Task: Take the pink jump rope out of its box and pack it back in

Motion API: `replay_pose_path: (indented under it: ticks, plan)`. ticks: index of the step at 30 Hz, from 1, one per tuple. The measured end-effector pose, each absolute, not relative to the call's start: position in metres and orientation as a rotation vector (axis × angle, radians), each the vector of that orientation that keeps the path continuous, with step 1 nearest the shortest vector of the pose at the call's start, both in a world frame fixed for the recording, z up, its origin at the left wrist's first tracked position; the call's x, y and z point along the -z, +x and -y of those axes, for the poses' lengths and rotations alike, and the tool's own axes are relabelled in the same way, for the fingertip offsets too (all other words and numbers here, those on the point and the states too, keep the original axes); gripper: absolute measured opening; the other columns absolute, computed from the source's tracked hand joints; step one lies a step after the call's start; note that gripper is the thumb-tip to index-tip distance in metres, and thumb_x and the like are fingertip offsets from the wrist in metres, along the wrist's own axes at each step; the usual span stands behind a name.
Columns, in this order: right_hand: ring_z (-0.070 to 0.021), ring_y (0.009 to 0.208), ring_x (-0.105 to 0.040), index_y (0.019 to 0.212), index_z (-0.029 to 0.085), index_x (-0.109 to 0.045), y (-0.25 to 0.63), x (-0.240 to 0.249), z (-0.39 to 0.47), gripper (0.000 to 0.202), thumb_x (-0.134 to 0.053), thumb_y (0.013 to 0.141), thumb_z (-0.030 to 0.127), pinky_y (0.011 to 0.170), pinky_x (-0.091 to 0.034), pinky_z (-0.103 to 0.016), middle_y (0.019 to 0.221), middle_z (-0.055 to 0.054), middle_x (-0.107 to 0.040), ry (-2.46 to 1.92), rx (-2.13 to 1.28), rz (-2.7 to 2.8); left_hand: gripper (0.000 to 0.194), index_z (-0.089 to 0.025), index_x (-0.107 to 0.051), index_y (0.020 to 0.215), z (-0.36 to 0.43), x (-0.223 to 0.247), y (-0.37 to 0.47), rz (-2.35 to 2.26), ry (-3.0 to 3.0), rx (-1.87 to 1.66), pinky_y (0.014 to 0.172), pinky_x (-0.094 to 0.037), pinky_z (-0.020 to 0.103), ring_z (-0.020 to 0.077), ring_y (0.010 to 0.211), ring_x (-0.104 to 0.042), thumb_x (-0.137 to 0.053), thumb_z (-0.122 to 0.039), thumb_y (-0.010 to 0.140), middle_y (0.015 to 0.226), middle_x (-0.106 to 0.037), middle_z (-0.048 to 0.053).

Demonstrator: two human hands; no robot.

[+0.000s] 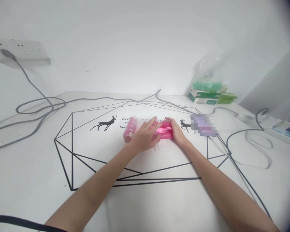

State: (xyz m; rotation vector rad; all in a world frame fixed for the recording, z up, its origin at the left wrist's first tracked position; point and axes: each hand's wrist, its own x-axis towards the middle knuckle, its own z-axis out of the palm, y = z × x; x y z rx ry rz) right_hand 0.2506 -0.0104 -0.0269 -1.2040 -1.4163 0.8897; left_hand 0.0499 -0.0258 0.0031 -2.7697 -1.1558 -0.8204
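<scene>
A pink box-like package (pixel 129 130) with some clear plastic about it lies at the middle of the white table. Out of its right side shows a bright, shiny pink part (pixel 166 130) with pale streaks; its kind is hard to make out. My left hand (pixel 146 133) lies across the package from above, fingers bent over the far side and thumb at the near side. At the right end, my right hand (pixel 178 132) is curled around the bright pink part, with its fingers along the far edge. The hands cover much of the package.
A blurred-out purple rectangular thing (pixel 204 125) lies to the right. Green and white boxes (pixel 205 95) with a clear bag (pixel 207 77) stand by the wall. A grey cord (pixel 106 98) runs from the wall socket (pixel 19 51) along the back. More cables (pixel 244 130) lie at right.
</scene>
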Motion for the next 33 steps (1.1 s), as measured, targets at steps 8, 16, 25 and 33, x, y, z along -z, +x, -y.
replay_pose_path:
  ticks: [8,16,25,33]
  plan:
    - [-0.0244,0.132,-0.047,0.134,0.028,-0.055,0.261,0.026,0.018,0.065,-0.022,0.094,0.068,0.114,-0.029,-0.044,0.14,-0.006,-0.055,-1.16,-0.934,1.462,0.044,-0.021,-0.047,0.138,0.025,-0.004,0.047,1.123,-2.773,0.797,0.112,-0.034,0.044,0.0239,0.138,-0.039,-0.044,-0.029,0.095,0.153,-0.035,0.013]
    - [-0.0305,0.147,-0.019,0.154,0.032,-0.022,0.281,0.038,0.027,0.081,-0.055,0.086,0.061,0.115,-0.027,-0.05,0.163,-0.007,-0.011,-1.242,-0.421,2.145,0.058,-0.029,-0.036,0.146,0.023,-0.014,0.038,1.151,-2.835,0.624,0.116,-0.026,0.051,0.0262,0.142,-0.033,-0.052,-0.043,0.093,0.156,-0.031,0.009]
    - [-0.0362,0.13,-0.047,0.154,0.026,-0.017,0.273,0.037,0.025,0.088,-0.05,0.085,0.068,0.101,-0.046,-0.052,0.153,-0.016,-0.027,-1.401,-0.248,2.302,0.072,-0.027,-0.009,0.155,0.021,-0.012,0.038,1.172,-2.936,0.549,0.119,-0.02,0.048,0.0239,0.146,-0.024,-0.042,-0.049,0.094,0.159,-0.024,0.005]
    - [-0.0343,0.143,-0.03,0.155,0.023,-0.014,0.277,0.032,0.026,0.087,-0.044,0.087,0.07,0.112,-0.034,-0.051,0.158,-0.015,-0.025,-1.417,-0.17,2.369,0.069,-0.029,-0.033,0.147,0.011,-0.027,0.014,1.055,-2.927,0.328,0.113,-0.02,0.057,0.0305,0.138,-0.035,-0.043,-0.067,0.089,0.15,-0.041,0.009]
